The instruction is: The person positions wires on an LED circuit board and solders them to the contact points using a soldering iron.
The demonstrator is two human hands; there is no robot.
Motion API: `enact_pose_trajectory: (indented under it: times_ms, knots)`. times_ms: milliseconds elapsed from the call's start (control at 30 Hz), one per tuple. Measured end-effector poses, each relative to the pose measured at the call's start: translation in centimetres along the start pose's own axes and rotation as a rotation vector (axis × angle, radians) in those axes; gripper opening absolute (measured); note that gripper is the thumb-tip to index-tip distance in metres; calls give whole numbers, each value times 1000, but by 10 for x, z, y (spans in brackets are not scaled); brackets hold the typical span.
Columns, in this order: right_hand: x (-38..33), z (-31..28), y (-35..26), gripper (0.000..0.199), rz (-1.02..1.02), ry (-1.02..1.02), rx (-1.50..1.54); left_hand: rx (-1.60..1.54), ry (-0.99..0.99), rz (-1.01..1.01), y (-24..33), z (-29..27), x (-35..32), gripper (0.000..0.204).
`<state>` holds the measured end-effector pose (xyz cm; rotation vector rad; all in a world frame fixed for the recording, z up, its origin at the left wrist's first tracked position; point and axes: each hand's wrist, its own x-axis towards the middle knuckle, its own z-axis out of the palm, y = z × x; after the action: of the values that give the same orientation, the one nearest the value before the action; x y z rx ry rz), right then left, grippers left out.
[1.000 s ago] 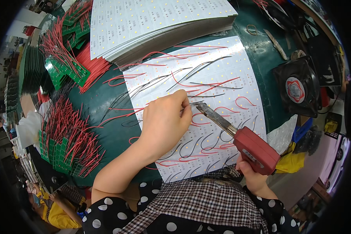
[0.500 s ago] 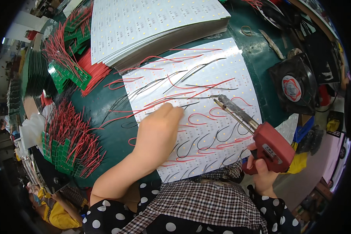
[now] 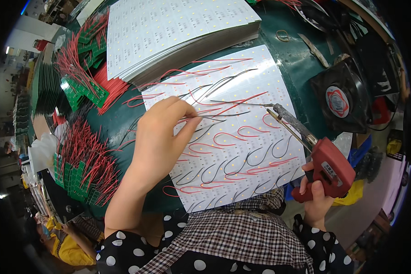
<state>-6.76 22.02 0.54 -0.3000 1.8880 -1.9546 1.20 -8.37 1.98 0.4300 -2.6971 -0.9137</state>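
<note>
- Left hand (image 3: 157, 137): fingers (image 3: 187, 119) pinch a thin wire (image 3: 214, 118), holding it down on the white LED panel (image 3: 242, 150).
- Right hand (image 3: 316, 197): fingers clenched round the grip of a red soldering gun (image 3: 326, 166); its tip rests on the panel near the wire end.
- Panel lies at the middle of the green table (image 3: 123, 118), covered with red and black wire loops.
- Stack of white panels (image 3: 169, 32) at the far edge; black fan (image 3: 340, 100) at the right edge; green boards with red leads (image 3: 84, 164) at the left edge.
</note>
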Motion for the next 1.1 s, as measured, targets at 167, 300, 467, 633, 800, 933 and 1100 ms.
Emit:
enact_pose_trajectory:
  times_ms: [167,300,467,633,800,933,1100]
  knots:
    - [3,1,-1,57,25,11,37,-492,44,-13,16,35,11,9]
    - [1,0,0,56,65,3,59,-474,-122,-245,19,48,16,9]
    - [-1,-2,1,55,198,-79,4,-230,-98,-219,15,63,9,10]
    - [1,3,7,59,183,-154,-50,-147,-92,-290,19,67,9,8]
    - [2,11,7,54,195,-133,-86,-111,-78,-280,18,68,10,7]
    - [1,14,7,49,189,-119,-144,-102,-74,-275,17,68,9,8]
    - [0,13,8,46,203,-117,-174,-99,-69,-263,16,68,9,8]
